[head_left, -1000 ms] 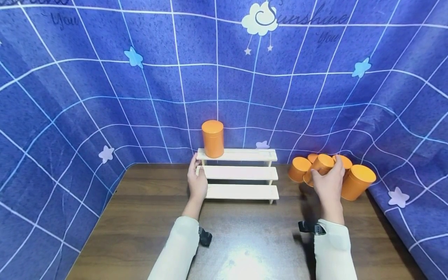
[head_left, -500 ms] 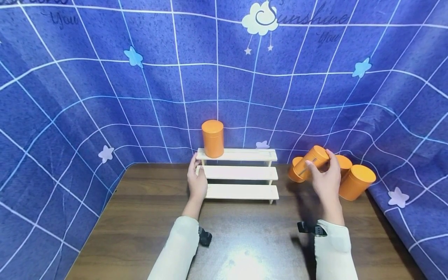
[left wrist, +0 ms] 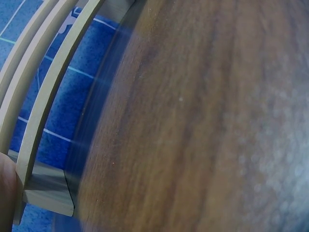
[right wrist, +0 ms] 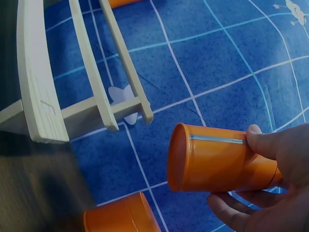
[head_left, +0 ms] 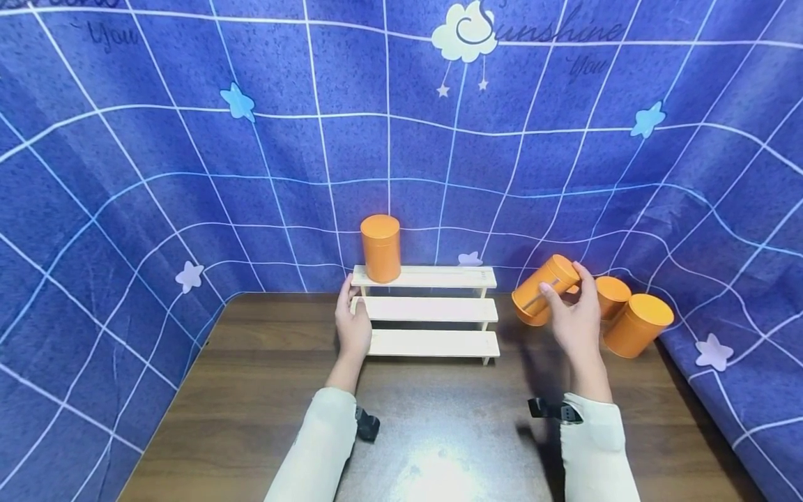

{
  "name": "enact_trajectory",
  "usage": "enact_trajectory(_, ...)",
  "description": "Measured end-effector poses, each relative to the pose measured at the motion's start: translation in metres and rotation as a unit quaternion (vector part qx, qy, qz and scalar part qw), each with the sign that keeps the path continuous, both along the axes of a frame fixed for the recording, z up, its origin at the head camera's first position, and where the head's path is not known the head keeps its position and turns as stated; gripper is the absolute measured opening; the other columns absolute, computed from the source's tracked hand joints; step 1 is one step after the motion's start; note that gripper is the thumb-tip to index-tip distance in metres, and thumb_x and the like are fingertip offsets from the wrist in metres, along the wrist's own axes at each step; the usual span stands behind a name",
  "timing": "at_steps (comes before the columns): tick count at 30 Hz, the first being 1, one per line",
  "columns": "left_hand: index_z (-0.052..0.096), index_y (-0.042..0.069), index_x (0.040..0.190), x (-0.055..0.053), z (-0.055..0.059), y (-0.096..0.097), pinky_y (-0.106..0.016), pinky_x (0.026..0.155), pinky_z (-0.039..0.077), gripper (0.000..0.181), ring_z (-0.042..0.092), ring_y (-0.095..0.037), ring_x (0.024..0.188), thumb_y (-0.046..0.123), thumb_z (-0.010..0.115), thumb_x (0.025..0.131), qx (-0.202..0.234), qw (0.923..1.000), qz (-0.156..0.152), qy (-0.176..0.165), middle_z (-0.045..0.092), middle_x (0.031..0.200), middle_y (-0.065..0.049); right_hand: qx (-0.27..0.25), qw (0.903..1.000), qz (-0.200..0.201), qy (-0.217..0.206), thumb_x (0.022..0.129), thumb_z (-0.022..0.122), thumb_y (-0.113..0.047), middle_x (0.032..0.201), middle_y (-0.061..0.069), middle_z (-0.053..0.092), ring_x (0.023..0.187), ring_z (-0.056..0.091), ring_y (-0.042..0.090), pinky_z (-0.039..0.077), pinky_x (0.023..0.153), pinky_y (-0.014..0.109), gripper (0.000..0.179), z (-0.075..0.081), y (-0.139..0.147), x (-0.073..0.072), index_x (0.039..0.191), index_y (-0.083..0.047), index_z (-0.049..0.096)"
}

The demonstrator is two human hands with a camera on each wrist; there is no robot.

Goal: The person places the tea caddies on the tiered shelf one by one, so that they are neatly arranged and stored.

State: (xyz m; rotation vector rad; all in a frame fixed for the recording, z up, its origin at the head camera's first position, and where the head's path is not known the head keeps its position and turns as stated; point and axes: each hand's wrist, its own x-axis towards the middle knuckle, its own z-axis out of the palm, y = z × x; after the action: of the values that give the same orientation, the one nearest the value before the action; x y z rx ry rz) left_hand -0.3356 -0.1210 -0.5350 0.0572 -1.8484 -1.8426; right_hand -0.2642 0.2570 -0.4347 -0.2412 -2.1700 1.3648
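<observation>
One canister (head_left: 380, 249) stands on the left end of the top shelf (head_left: 442, 277), the other canisters (head_left: 640, 325) to the right.

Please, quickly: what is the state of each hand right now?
Left hand: holding the wooden rack at its left end.
Right hand: holding a tilted orange canister.

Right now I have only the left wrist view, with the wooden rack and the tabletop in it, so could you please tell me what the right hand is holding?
Observer: The right hand holds a tilted orange canister.
Operator: Thank you; is anything standing on the wooden rack?
Observer: Yes, an upright canister stands at the left end of its top tier.
Operator: And could you say what is to the right of the right hand?
Observer: Two more canisters are on the table there.
</observation>
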Motion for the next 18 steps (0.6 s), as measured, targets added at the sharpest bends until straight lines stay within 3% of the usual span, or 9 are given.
enact_trajectory(10,0.046,0.017,0.16,-0.001,0.001,-0.001,-0.047,0.122,0.038,0.065,0.052,-0.026,0.138,-0.007,0.048,0.1,-0.002,1.0,0.0,-0.007,0.061,0.141,-0.018,-0.028,0.9993,0.025,0.007,0.098,0.077,-0.024,0.139,0.013,0.057,0.098,0.061,0.005,0.049,0.086,0.008,0.073,0.003,-0.013,-0.002,0.162,-0.02,0.041)
enact_trajectory(18,0.046,0.015,0.16,0.001,0.002,0.001,-0.047,0.12,0.038,0.063,0.052,-0.028,0.137,-0.008,0.048,0.101,0.003,1.0,0.001,-0.009,0.061,0.14,-0.019,-0.04,0.998,0.046,0.018,0.099,0.075,-0.025,0.136,0.013,0.057,0.099,0.061,0.006,0.05,0.086,0.009,0.069,0.004,-0.024,0.0,0.16,-0.022,0.043)
